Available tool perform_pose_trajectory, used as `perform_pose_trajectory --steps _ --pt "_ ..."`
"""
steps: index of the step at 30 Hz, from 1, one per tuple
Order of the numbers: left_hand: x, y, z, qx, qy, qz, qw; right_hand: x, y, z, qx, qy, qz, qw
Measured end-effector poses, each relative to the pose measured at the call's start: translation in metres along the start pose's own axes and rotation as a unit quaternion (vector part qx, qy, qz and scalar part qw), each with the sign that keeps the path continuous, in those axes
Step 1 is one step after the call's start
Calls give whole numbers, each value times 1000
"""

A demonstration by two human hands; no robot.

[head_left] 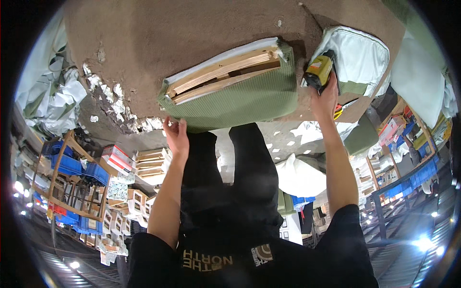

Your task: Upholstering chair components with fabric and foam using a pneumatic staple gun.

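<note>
A padded upholstery panel (240, 102) in ribbed green fabric lies in front of me on a brown work surface. Its far side is uncovered, showing layered wooden strips (225, 72) and a white lining edge. My left hand (176, 137) is at the panel's near left corner, fingers apart, beside the fabric edge; whether it touches is hard to tell. To the panel's right, my right hand (326, 98) is closed around a yellow-and-black staple gun (321, 68). The staple gun is over the near left part of a white-backed fabric cover (367, 55) with a green edge.
Scissors with red-and-yellow handles (338, 111) lie just right of my right wrist. Torn white scraps (115, 101) litter the surface's left edge. Crumpled white sheeting (57, 96) is heaped at far left. Racks with blue bins (67, 163) stand behind on the left.
</note>
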State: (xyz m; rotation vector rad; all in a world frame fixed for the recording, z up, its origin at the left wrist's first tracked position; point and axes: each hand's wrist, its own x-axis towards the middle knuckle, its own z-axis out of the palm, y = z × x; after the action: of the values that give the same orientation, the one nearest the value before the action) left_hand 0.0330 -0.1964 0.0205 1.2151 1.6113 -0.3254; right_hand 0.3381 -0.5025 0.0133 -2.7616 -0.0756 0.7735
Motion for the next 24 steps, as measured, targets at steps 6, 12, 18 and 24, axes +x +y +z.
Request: perform_pose_trajectory --steps 6,12,18,24 --pt "40 15 11 -118 -22 -20 993 -9 5 31 -109 90 -82 987" --pt "53 17 0 -99 -67 30 992 -66 -5 74 77 22 110 991" --pt "57 46 -43 42 -97 108 989 -69 -41 70 -54 31 134 989" --pt "29 55 -127 124 -194 -157 960 -156 -104 -5 -84 -13 150 985"
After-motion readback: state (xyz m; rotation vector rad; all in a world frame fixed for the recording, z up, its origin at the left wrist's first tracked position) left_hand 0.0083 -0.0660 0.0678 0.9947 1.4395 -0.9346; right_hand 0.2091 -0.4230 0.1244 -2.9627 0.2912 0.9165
